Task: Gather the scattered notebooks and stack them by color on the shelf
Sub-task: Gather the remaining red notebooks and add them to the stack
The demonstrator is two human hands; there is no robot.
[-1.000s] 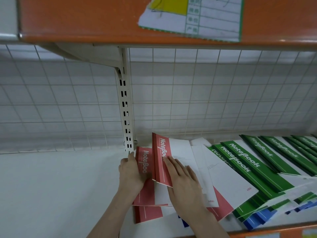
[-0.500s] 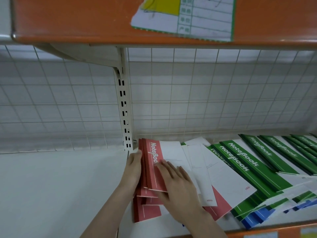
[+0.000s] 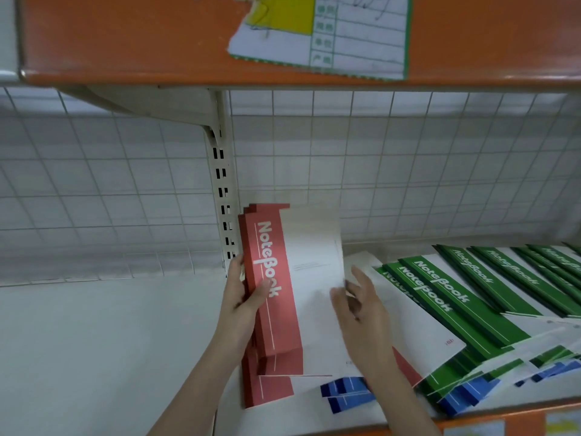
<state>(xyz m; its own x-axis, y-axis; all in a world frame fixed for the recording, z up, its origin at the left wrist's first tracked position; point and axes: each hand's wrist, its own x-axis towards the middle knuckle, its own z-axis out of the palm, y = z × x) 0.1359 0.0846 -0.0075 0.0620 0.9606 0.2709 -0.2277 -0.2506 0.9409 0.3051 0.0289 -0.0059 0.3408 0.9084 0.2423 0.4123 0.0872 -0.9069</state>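
A bundle of red notebooks (image 3: 273, 278) is tilted up off the white shelf (image 3: 94, 341), its top end near the slotted upright. My left hand (image 3: 243, 297) grips the bundle's left spine edge, thumb across the red band. My right hand (image 3: 358, 306) holds the bundle's right white edge with curled fingers. Another red notebook (image 3: 270, 391) lies flat beneath. Green notebooks (image 3: 465, 297) lie fanned to the right, and blue notebooks (image 3: 345, 394) peek out at the front under the pile.
A slotted metal upright (image 3: 224, 196) and a wire grid back panel (image 3: 408, 165) stand behind. An orange shelf edge (image 3: 125, 42) with a paper label (image 3: 330, 33) hangs overhead. An orange front lip (image 3: 503, 416) bounds the shelf at the lower right.
The red notebooks have been squared together into one bundle and lifted more upright. My right hand moved from pressing the cover to the bundle's right edge.
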